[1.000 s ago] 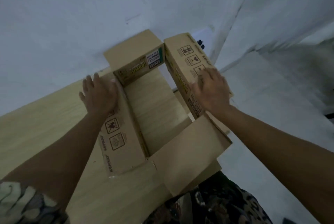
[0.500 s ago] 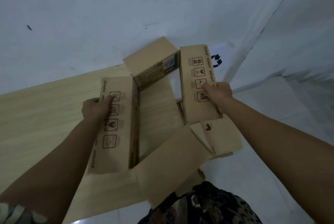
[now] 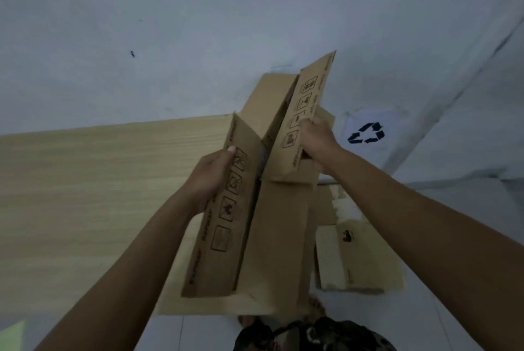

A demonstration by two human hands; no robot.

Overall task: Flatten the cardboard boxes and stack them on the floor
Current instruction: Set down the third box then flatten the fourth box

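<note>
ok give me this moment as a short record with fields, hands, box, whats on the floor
left hand: grips the left printed panel of the brown cardboard box
right hand: grips the right printed panel
box state: nearly collapsed, panels close together, held up off the pale wooden board
floor: flattened brown cardboard piece lying to the right
background: white sheet with black recycling symbol

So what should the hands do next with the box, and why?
Probably press the two sides together. The left hand and right hand each grip one side panel of the cardboard box, and only a narrow gap shows between the panels, so it isn't quite flat yet.
</note>
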